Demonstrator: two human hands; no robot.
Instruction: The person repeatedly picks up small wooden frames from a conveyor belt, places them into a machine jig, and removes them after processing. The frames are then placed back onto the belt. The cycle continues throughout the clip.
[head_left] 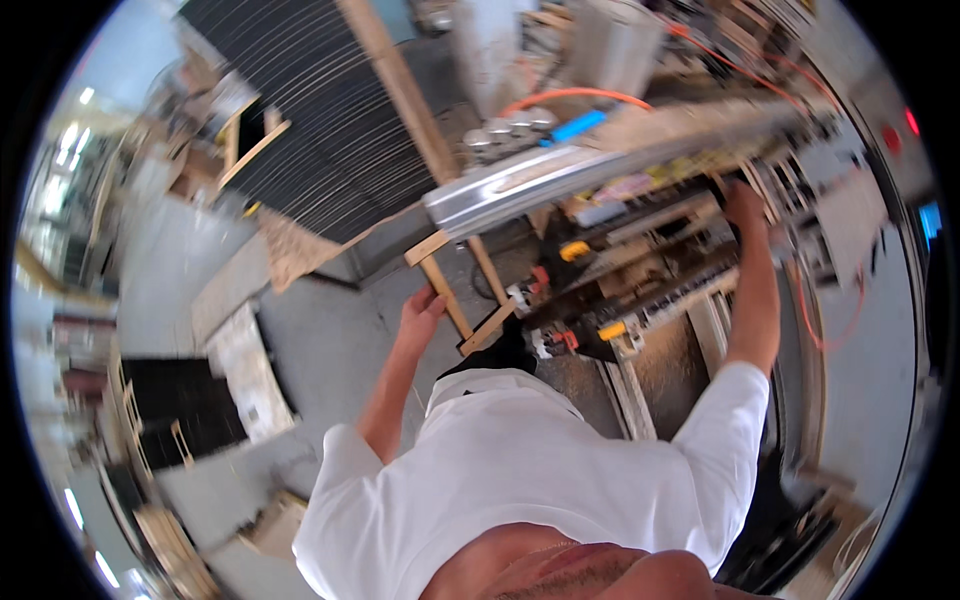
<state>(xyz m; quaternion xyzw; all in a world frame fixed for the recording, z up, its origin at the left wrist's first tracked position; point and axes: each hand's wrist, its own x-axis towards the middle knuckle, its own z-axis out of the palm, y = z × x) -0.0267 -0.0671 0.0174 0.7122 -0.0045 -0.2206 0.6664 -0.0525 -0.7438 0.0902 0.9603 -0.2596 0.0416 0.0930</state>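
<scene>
Gripping wooden frame [454, 308], left hand [421, 312]

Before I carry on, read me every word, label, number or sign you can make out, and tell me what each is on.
No readable text anywhere in this view.
Wooden frame at the left hand: no lettering shows.
Yellow piece on the machine's near side: too small and blurred to tell any marking.
Blue patch at the right edge: too blurred to read.
</scene>
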